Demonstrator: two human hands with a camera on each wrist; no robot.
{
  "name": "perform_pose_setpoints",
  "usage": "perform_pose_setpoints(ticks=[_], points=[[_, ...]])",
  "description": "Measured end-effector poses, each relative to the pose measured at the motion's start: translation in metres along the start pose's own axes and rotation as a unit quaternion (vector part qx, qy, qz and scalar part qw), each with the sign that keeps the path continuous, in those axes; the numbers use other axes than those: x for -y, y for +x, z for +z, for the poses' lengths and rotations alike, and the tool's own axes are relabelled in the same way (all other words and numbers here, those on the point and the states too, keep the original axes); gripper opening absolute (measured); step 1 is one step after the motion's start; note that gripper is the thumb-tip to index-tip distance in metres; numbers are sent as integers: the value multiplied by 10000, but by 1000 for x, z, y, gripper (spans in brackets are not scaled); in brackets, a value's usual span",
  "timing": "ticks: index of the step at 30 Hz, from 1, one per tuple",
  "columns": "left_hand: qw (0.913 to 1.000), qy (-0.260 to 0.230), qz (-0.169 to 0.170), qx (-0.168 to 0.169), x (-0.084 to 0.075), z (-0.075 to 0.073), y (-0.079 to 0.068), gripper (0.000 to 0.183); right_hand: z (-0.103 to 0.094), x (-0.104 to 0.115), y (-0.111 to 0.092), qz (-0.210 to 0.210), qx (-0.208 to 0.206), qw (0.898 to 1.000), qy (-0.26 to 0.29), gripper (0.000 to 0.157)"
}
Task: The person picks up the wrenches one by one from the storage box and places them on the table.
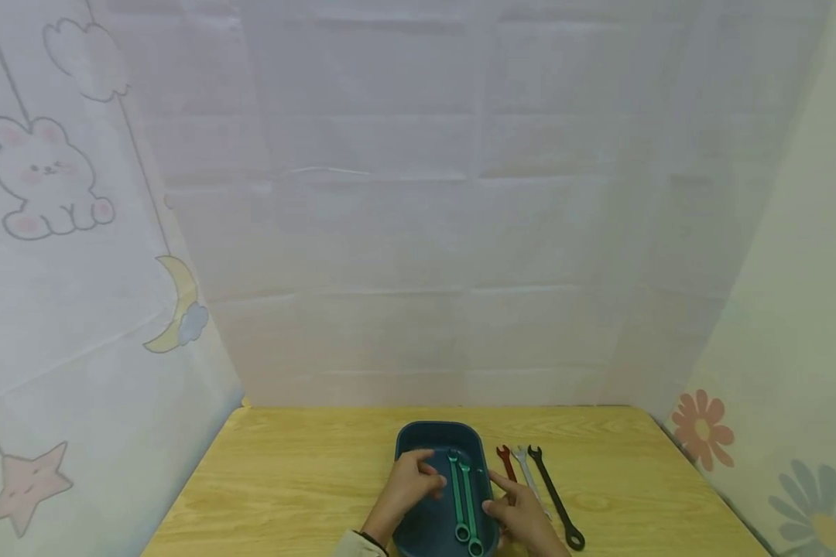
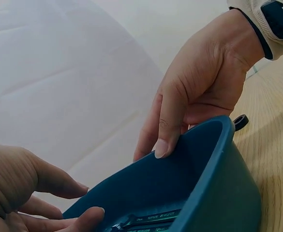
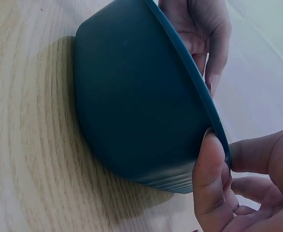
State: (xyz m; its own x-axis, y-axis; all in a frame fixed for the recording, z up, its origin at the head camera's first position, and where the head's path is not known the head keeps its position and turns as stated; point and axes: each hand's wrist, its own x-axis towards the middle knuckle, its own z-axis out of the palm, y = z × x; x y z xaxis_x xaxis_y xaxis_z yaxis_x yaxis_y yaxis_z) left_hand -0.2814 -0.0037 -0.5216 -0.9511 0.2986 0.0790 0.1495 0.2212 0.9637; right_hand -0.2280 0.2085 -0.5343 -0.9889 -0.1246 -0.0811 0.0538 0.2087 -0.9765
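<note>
A dark blue plastic basin (image 1: 425, 534) stands on the table, with two green combination wrenches, one green wrench (image 1: 457, 499) and another green wrench (image 1: 470, 507), lying side by side inside it. My left hand (image 1: 409, 486) hovers over the basin's left part, its fingers loosely spread and nothing held. At the opposite side, my right hand (image 1: 527, 520) pinches the basin's right rim; the right wrist view shows thumb and finger on either side of the rim (image 3: 199, 82). Seen in the left wrist view, the wrenches (image 2: 153, 217) are partly hidden behind the basin wall.
Right of the basin lie three more wrenches on the wooden table (image 1: 286, 480): a red wrench (image 1: 506, 462), a silver wrench (image 1: 527, 473) and a longer black wrench (image 1: 556, 499). My right hand covers part of the red and silver ones. Pale printed sheets surround the table.
</note>
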Motion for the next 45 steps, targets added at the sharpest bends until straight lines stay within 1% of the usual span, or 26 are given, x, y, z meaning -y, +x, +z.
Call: perform_pose_setpoints(ticks=[5,8,12,14,19,22,25,27,30,36,41,45], points=[[9999,158,-2,-32,-1,5,1,51,-1,-2,0,-73,47,9998,-170,61],[9999,131,8,-16,0,6,2,49,-1,-2,-1,-84,49,9997,-203,62],[10000,59,-5,54,2,7,2,48,-1,0,-2,-102,171,9998,-26,64],[9999,95,3,104,3,8,2,48,-1,1,-2,-136,216,9997,-32,63],[9992,336,119,193,10,13,5,48,-2,0,-2,-244,335,9991,-55,62],[9976,632,198,212,15,17,6,44,-1,-1,-2,-254,379,9990,-27,62],[9956,876,223,253,16,22,7,38,-1,1,-2,-263,312,9991,-132,61],[9949,956,171,267,17,25,7,33,-1,1,-1,-244,298,9991,-150,61],[9949,953,115,305,17,28,8,24,-2,2,-1,-173,348,9992,-29,62],[9943,1010,48,352,18,28,12,22,0,5,-2,-26,397,9991,169,63],[9914,1224,-24,454,20,28,15,9,1,5,-2,-59,375,9992,144,62],[9890,1365,-28,562,21,28,16,12,0,3,-2,-98,412,9990,161,61]])
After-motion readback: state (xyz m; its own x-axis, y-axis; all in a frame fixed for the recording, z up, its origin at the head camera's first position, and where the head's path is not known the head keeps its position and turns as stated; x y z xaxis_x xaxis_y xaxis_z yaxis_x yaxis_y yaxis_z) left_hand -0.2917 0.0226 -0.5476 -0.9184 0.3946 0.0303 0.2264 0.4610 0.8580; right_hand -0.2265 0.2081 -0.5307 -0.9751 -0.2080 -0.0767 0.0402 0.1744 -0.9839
